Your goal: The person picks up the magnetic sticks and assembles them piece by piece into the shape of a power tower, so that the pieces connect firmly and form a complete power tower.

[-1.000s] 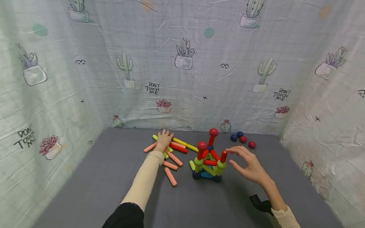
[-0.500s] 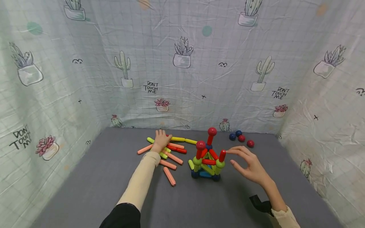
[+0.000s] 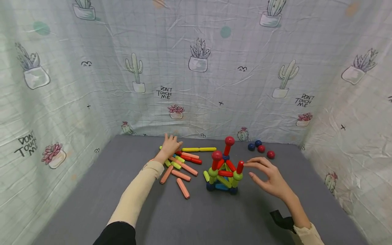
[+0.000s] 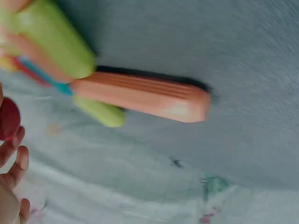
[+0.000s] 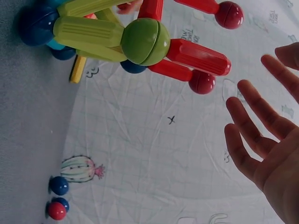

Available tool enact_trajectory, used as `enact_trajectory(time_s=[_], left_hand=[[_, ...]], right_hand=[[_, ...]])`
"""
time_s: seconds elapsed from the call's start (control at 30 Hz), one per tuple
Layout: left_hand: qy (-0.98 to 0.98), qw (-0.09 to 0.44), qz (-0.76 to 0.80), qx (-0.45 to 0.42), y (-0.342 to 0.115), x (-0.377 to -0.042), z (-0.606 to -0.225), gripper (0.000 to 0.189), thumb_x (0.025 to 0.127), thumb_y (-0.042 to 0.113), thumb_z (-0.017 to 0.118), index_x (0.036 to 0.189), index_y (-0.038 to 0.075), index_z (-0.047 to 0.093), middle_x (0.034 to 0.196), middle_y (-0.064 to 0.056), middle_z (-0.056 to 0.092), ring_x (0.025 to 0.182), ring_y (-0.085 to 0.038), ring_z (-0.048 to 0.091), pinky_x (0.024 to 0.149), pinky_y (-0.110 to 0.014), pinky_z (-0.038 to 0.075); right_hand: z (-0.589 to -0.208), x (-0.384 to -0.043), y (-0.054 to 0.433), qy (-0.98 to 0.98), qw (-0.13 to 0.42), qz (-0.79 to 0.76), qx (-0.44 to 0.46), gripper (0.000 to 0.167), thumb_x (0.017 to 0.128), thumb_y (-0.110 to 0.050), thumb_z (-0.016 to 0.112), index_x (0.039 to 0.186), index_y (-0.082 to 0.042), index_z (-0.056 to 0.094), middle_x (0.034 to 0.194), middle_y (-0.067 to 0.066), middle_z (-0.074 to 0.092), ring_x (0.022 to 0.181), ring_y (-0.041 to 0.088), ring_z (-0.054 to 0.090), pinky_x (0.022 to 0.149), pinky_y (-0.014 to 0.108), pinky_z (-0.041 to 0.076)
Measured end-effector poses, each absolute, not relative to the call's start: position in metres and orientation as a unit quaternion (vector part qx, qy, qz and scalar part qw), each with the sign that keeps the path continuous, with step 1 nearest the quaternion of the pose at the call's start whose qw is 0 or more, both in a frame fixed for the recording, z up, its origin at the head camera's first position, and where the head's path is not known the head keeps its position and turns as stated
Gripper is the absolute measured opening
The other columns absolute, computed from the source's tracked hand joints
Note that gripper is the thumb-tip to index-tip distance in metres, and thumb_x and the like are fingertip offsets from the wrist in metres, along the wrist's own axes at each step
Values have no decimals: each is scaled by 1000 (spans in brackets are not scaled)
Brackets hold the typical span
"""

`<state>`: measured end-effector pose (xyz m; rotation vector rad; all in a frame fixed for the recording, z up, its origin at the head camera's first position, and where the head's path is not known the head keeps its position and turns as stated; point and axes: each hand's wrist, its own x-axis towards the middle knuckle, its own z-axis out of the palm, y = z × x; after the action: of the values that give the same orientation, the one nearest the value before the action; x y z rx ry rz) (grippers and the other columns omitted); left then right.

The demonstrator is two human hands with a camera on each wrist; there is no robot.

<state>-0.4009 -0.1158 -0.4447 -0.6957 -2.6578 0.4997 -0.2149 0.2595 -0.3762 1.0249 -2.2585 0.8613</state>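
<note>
My left hand [image 3: 169, 147] is over a pile of magnetic rods at the back left. In the left wrist view a red ball [image 4: 9, 119] sits at that hand's fingers, which seem to pinch it; the head view mostly hides this. An orange rod [image 4: 149, 98] and a green rod [image 4: 60, 42] lie close by. My right hand [image 3: 269, 178] hovers with extended fingers beside a standing magnetic structure [image 3: 225, 174] of green, red and blue pieces. Its fingertips are close to a bare upright red rod [image 3: 240, 167], apart from it in the right wrist view. Two other upright red rods carry red balls [image 3: 229, 141].
Loose blue and red balls [image 3: 271, 154] lie at the back right. Yellow rods [image 3: 199, 149] form a line behind the structure. Loose orange rods [image 3: 183, 188] lie left of it. A printed curtain [image 3: 196, 95] encloses the grey table [image 3: 196, 221] at back and sides.
My left hand has moved left across the pile. One orange rod has swung to point toward the front, and the yellow rods now lie straighter. My right hand has stayed nearly still.
</note>
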Motion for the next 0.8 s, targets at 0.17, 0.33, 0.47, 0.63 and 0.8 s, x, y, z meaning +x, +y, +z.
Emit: enact_trajectory(time_s=[0.17, 0.33, 0.47, 0.63, 0.8], left_hand=[[-894, 330, 48, -299, -93, -373, -408, 29, 86, 33, 57, 107, 13, 58, 99, -11, 57, 91, -29, 52, 77, -47, 40], [-812, 441, -22, -383, -41, -319, -346, 35, 84, 35, 59, 110, 10, 59, 98, -6, 60, 88, -20, 54, 75, -34, 43], [-747, 476, -32, -462, 2, -283, -319, 35, 84, 43, 56, 106, 15, 58, 94, -1, 59, 87, -16, 53, 76, -29, 41], [-758, 435, 37, -486, 38, -266, -323, 36, 86, 51, 46, 107, 24, 55, 98, 2, 55, 89, -15, 49, 80, -32, 39], [-770, 423, 77, -472, 58, -264, -337, 36, 86, 53, 45, 107, 26, 56, 97, 5, 57, 90, -15, 49, 81, -36, 37]], right_hand=[[-377, -218, 258, -830, 289, 303, 369, 47, 66, 8, 68, 110, -8, 61, 105, 5, 57, 97, 10, 50, 82, 10, 38], [-379, -223, 254, -851, 286, 284, 338, 50, 70, 1, 70, 118, -4, 54, 106, 5, 58, 95, 12, 50, 81, 12, 39], [-381, -225, 250, -867, 286, 259, 316, 49, 71, -6, 72, 117, -5, 54, 103, 4, 58, 93, 12, 50, 78, 21, 43], [-381, -228, 243, -874, 306, 215, 310, 42, 66, -10, 76, 103, -5, 59, 97, 5, 59, 89, 16, 52, 73, 32, 47], [-386, -233, 241, -879, 332, 166, 299, 42, 61, -13, 79, 96, -2, 60, 88, 7, 59, 78, 17, 51, 67, 33, 47]])
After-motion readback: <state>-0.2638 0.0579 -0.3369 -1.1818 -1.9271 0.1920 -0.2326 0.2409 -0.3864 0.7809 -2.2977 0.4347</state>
